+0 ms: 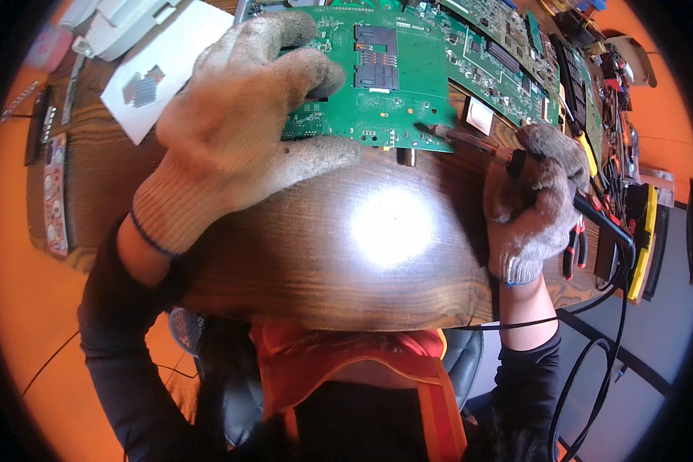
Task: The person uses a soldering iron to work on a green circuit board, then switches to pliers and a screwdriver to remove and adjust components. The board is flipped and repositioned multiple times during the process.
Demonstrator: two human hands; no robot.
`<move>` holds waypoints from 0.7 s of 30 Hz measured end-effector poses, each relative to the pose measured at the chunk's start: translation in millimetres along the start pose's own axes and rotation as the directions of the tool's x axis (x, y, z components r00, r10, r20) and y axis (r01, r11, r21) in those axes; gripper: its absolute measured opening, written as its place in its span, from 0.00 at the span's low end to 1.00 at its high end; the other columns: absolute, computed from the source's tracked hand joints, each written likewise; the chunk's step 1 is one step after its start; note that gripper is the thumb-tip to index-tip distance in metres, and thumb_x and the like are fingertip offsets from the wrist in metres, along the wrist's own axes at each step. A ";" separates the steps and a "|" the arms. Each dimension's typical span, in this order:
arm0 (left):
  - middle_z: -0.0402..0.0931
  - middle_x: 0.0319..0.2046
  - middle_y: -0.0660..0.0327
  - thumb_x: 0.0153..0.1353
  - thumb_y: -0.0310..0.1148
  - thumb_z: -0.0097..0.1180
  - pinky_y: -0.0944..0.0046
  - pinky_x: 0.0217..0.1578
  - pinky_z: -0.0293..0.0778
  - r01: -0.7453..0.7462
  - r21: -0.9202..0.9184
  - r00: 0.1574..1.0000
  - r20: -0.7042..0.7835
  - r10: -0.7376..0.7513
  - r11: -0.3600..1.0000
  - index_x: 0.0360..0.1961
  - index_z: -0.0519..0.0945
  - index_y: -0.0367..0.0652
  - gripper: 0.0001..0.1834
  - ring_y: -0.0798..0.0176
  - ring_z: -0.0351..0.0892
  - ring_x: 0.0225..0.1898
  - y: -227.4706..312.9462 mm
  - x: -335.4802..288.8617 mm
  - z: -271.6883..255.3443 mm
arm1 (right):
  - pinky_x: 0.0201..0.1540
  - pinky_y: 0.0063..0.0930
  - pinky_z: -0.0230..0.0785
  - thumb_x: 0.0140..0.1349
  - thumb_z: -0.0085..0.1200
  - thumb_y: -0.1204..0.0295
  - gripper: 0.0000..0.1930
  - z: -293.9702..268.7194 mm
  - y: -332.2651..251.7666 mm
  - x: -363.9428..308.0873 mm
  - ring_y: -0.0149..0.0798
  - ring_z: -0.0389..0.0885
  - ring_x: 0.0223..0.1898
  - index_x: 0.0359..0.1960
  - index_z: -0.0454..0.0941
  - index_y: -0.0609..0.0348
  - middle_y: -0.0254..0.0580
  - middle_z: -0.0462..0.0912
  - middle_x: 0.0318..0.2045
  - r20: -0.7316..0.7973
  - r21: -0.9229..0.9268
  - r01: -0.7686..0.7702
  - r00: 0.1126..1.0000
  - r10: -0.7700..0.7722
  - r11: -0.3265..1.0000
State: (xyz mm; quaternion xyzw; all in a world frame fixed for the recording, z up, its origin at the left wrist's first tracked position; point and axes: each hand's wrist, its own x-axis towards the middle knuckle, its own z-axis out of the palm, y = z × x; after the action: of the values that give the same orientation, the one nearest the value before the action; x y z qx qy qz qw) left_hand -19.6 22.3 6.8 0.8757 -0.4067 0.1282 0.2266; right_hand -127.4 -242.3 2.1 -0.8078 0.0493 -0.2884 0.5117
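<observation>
The desk [300, 262] is surfaced in dark, visibly grained wood, its finish glossy enough for a white glare [393, 223] to be thrown back. Smooth, faintly shiny green is shown by the circuit board [420, 92]; black plastic and metal are combined in its slot [377, 75]. The left hand [231, 115] and right hand [535, 189] are covered in rough, soiled, knitted cloth. The soldering iron [473, 142] is tipped with dull metal. The apron [362, 344] is made of red cloth.

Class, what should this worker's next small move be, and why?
Perhaps settle the soldering iron on one spot: the right hand points its tip at a corner of the green board, which the left hand grips.
</observation>
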 end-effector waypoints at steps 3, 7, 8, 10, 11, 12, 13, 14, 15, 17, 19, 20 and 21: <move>0.73 0.51 0.51 0.43 0.39 0.75 0.57 0.52 0.71 0.025 -0.030 0.998 0.061 -0.023 0.999 0.47 0.76 0.42 0.31 0.51 0.75 0.49 -3.3 -1.4 1.9 | 0.27 0.23 0.66 0.58 0.53 0.77 0.10 -8.1 -2.4 0.3 0.30 0.75 0.27 0.41 0.78 0.63 0.38 0.78 0.30 0.120 -0.342 0.218 0.975 -0.188 0.914; 0.74 0.47 0.52 0.46 0.38 0.74 0.64 0.47 0.75 0.364 -0.586 0.919 0.099 -0.382 0.724 0.55 0.70 0.38 0.37 0.59 0.76 0.45 1.0 5.7 6.8 | 0.33 0.24 0.69 0.54 0.55 0.81 0.10 -10.9 -5.6 2.4 0.33 0.77 0.32 0.39 0.77 0.63 0.41 0.79 0.33 0.307 -0.568 0.461 0.888 -0.343 0.682; 0.74 0.46 0.52 0.47 0.37 0.74 0.65 0.45 0.76 0.440 -0.764 0.840 0.165 -0.517 0.472 0.57 0.69 0.37 0.38 0.61 0.76 0.45 3.1 8.4 7.9 | 0.35 0.24 0.70 0.53 0.56 0.82 0.10 -9.8 -6.0 3.1 0.34 0.78 0.33 0.38 0.77 0.63 0.42 0.79 0.34 0.295 -0.566 0.443 0.896 -0.331 0.695; 0.74 0.39 0.55 0.49 0.35 0.70 0.65 0.37 0.75 0.503 -0.828 0.764 0.293 -0.574 0.247 0.51 0.71 0.36 0.31 0.63 0.76 0.38 6.6 12.4 4.8 | 0.39 0.24 0.70 0.52 0.57 0.84 0.09 -7.3 -7.6 4.6 0.35 0.78 0.36 0.36 0.77 0.64 0.42 0.79 0.35 0.307 -0.552 0.461 0.887 -0.345 0.695; 0.75 0.33 0.58 0.51 0.33 0.66 0.64 0.31 0.73 0.543 -0.776 0.778 0.321 -0.540 0.320 0.43 0.74 0.35 0.21 0.64 0.75 0.32 6.8 12.5 -2.0 | 0.41 0.24 0.70 0.52 0.57 0.84 0.08 -6.0 -8.5 5.3 0.35 0.78 0.37 0.35 0.77 0.65 0.42 0.78 0.35 0.302 -0.536 0.473 0.881 -0.364 0.699; 0.75 0.30 0.59 0.51 0.31 0.63 0.65 0.27 0.71 0.560 -0.753 0.777 0.333 -0.535 0.345 0.40 0.75 0.33 0.17 0.65 0.74 0.28 8.3 14.1 -3.3 | 0.42 0.24 0.69 0.53 0.58 0.84 0.08 -4.7 -9.5 6.2 0.34 0.78 0.37 0.35 0.77 0.65 0.42 0.78 0.35 0.316 -0.543 0.495 0.869 -0.381 0.678; 0.75 0.26 0.61 0.52 0.28 0.60 0.65 0.23 0.70 0.576 -0.729 0.775 0.345 -0.529 0.370 0.36 0.77 0.32 0.12 0.66 0.73 0.24 9.3 15.1 -5.4 | 0.42 0.23 0.69 0.53 0.58 0.84 0.08 -3.7 -10.6 6.8 0.34 0.78 0.37 0.35 0.77 0.65 0.42 0.78 0.35 0.324 -0.549 0.522 0.853 -0.409 0.653; 0.75 0.25 0.61 0.52 0.26 0.58 0.67 0.22 0.70 0.576 -0.740 0.763 0.336 -0.552 0.347 0.37 0.76 0.29 0.13 0.68 0.73 0.22 10.8 17.0 -2.6 | 0.43 0.25 0.69 0.51 0.59 0.84 0.08 -3.2 -12.1 7.1 0.36 0.78 0.38 0.33 0.76 0.63 0.42 0.79 0.36 0.329 -0.556 0.526 0.851 -0.410 0.644; 0.75 0.25 0.61 0.51 0.25 0.57 0.68 0.22 0.70 0.535 -0.736 0.795 0.272 -0.542 0.415 0.38 0.76 0.28 0.13 0.68 0.73 0.21 11.9 19.4 0.5 | 0.44 0.27 0.68 0.49 0.60 0.83 0.09 -2.8 -12.9 7.8 0.38 0.78 0.38 0.32 0.75 0.61 0.42 0.80 0.36 0.333 -0.564 0.529 0.848 -0.412 0.634; 0.74 0.24 0.61 0.51 0.23 0.55 0.69 0.23 0.72 0.398 -0.672 0.882 0.093 -0.462 0.625 0.41 0.75 0.25 0.15 0.69 0.73 0.21 13.4 23.3 7.1 | 0.46 0.32 0.68 0.46 0.63 0.83 0.12 -2.9 -14.7 8.3 0.43 0.78 0.40 0.29 0.73 0.57 0.43 0.81 0.36 0.345 -0.572 0.535 0.844 -0.410 0.621; 0.74 0.24 0.61 0.51 0.22 0.55 0.68 0.24 0.74 0.436 -0.708 0.854 0.131 -0.504 0.555 0.43 0.74 0.23 0.17 0.68 0.74 0.22 13.2 23.5 5.9 | 0.45 0.29 0.68 0.48 0.61 0.83 0.11 -3.1 -15.0 8.8 0.39 0.78 0.39 0.33 0.75 0.61 0.43 0.80 0.37 0.360 -0.545 0.545 0.838 -0.410 0.637; 0.74 0.24 0.61 0.51 0.22 0.55 0.67 0.25 0.75 0.552 -0.769 0.753 0.292 -0.590 0.322 0.43 0.73 0.22 0.18 0.68 0.74 0.22 11.6 21.3 -0.7 | 0.44 0.27 0.69 0.50 0.60 0.83 0.11 -3.0 -14.9 8.1 0.37 0.78 0.39 0.35 0.76 0.62 0.44 0.80 0.37 0.364 -0.543 0.552 0.834 -0.415 0.633; 0.74 0.24 0.60 0.51 0.22 0.55 0.67 0.25 0.75 0.583 -0.790 0.702 0.372 -0.608 0.189 0.44 0.73 0.21 0.18 0.67 0.75 0.22 11.7 20.9 -3.2 | 0.44 0.25 0.69 0.51 0.59 0.83 0.11 -2.8 -14.7 8.3 0.36 0.78 0.38 0.37 0.77 0.64 0.44 0.79 0.37 0.369 -0.541 0.560 0.829 -0.421 0.628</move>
State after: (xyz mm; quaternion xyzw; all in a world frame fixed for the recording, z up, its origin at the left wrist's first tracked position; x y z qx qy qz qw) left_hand -15.4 3.6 21.5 0.7158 -0.0376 -0.1841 0.6725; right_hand -125.1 -240.8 19.0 -0.9381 -0.1337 -0.2980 0.1152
